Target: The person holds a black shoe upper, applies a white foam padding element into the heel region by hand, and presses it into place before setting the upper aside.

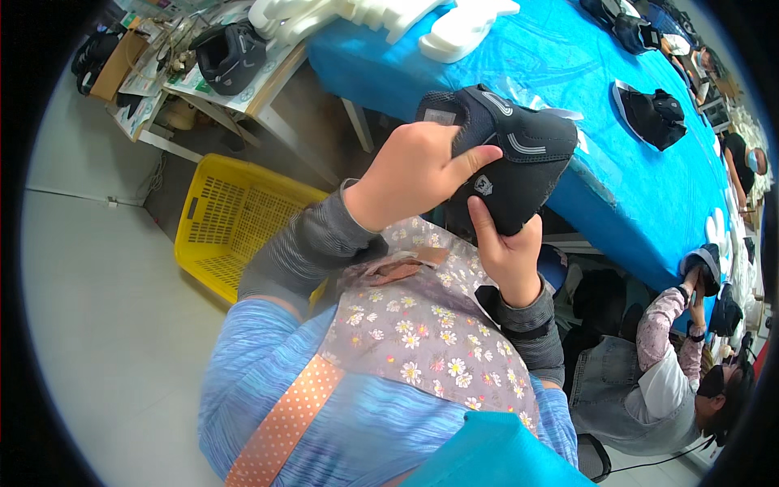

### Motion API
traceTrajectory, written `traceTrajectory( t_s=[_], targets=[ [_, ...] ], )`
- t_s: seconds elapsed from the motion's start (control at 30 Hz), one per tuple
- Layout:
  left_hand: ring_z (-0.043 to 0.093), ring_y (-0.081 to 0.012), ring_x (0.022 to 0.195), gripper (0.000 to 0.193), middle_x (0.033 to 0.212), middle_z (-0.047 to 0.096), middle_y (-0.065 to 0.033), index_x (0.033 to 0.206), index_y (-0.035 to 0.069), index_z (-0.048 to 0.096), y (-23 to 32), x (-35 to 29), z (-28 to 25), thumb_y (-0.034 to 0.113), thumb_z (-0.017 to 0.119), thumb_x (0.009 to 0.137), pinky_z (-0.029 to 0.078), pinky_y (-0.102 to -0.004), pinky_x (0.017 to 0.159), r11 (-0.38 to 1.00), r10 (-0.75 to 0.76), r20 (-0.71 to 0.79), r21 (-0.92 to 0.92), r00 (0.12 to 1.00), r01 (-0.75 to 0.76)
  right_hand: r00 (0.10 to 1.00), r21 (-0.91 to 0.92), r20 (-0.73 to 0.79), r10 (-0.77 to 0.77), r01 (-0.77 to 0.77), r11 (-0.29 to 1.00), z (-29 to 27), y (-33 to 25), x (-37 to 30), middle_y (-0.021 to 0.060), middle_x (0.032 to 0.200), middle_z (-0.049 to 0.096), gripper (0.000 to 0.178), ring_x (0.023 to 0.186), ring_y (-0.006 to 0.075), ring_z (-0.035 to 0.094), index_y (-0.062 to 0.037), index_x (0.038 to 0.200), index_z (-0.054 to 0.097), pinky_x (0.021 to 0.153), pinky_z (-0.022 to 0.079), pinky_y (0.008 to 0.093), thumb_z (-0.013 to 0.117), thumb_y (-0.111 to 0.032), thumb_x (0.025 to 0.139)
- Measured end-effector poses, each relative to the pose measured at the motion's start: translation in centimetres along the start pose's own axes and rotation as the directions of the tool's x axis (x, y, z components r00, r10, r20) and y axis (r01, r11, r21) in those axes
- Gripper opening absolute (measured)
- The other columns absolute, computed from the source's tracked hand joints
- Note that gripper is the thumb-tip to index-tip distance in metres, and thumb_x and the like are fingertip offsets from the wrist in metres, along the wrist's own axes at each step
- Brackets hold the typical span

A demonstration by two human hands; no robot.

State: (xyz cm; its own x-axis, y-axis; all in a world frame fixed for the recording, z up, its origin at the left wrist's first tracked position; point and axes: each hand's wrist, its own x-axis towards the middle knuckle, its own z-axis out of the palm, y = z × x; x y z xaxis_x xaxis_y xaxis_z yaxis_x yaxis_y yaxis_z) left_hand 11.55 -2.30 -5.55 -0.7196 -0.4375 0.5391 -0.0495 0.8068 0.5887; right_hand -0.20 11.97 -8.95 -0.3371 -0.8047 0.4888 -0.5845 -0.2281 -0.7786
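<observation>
Both your hands clamp one black padded fabric shoe upper [503,154] above the blue-covered table [617,195]: left hand [414,174] hides its near side, right hand [507,252] grips beneath.

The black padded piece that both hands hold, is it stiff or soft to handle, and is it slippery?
The black padded piece probably keeps its shape: it stands curved between the left hand and right hand without drooping. Its matte, fabric-like surface suggests little slipping. It seems light, since fingers alone support it.
</observation>
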Motion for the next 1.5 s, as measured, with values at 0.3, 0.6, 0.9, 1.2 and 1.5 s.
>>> traceTrajectory(
  t_s=[0.3, 0.6, 0.9, 1.2, 1.5],
  targets=[
    [0.055, -0.0055, 0.074, 0.026, 0.084, 0.067, 0.0012, 0.101, -0.003, 0.067, 1.4, -0.5, -0.3, 0.022, 0.065, 0.098, 0.047, -0.0242, 0.065, 0.619, -0.278, 0.275, -0.681, 0.92, 0.391, 0.907, 0.65, 0.053, 0.417, -0.348, 0.675, -1.3, -0.9, 0.6, 0.0034, 0.102, 0.07, 0.02, 0.087, 0.0076, 0.062, 0.0032, 0.11, 0.068, 0.076, 0.049, 0.023, 0.069, -0.005, 0.092],
    [0.057, -0.0202, 0.06, 0.024, 0.07, 0.062, -0.0129, 0.091, -0.004, 0.066, -0.5, -1.8, 2.1, 0.019, 0.068, 0.094, 0.047, -0.0308, 0.059, 0.96, -0.146, 0.012, -0.238, 0.989, 0.144, 0.893, 0.599, 0.158, 0.421, -0.426, 0.678, -1.6, 1.4, 0.7, 0.0058, 0.109, 0.07, 0.026, 0.095, 0.0098, 0.062, 0.0041, 0.115, 0.065, 0.085, 0.05, 0.0264, 0.07, -0.006, 0.092],
    [0.064, -0.0258, 0.07, 0.03, 0.085, 0.068, -0.0193, 0.103, -0.007, 0.065, -0.6, -2.9, 2.4, 0.022, 0.069, 0.093, 0.051, -0.0336, 0.068, 0.957, -0.201, 0.072, -0.198, 0.977, 0.212, 0.928, 0.693, -0.108, 0.358, -0.188, 0.696, -0.3, 1.4, 0.4, 0.0081, 0.112, 0.069, 0.021, 0.099, 0.012, 0.062, 0.0042, 0.116, 0.063, 0.089, 0.049, 0.0266, 0.063, -0.005, 0.097],
    [0.056, -0.005, 0.077, 0.025, 0.088, 0.07, -0.0013, 0.105, -0.003, 0.068, 1.4, -2.1, 1.8, 0.019, 0.069, 0.095, 0.047, -0.0228, 0.068, 0.759, -0.297, 0.057, -0.592, 0.953, 0.271, 0.949, 0.599, -0.127, 0.29, -0.16, 0.784, -0.6, 0.0, 0.0, 0.0062, 0.108, 0.069, 0.02, 0.099, 0.0105, 0.061, 0.0033, 0.114, 0.064, 0.088, 0.047, 0.025, 0.065, -0.002, 0.095],
    [0.06, -0.0067, 0.099, 0.044, 0.11, 0.067, -0.0034, 0.117, -0.002, 0.063, -0.1, -1.4, 1.6, 0.04, 0.057, 0.101, 0.05, -0.0238, 0.084, 0.305, -0.308, 0.359, -0.84, 0.881, 0.449, 0.955, 0.559, -0.044, 0.294, -0.22, 0.799, -1.6, 0.5, -0.4, 0.004, 0.103, 0.07, 0.017, 0.091, 0.0073, 0.06, 0.0043, 0.111, 0.065, 0.083, 0.047, 0.0226, 0.065, -0.002, 0.095]
  ],
)
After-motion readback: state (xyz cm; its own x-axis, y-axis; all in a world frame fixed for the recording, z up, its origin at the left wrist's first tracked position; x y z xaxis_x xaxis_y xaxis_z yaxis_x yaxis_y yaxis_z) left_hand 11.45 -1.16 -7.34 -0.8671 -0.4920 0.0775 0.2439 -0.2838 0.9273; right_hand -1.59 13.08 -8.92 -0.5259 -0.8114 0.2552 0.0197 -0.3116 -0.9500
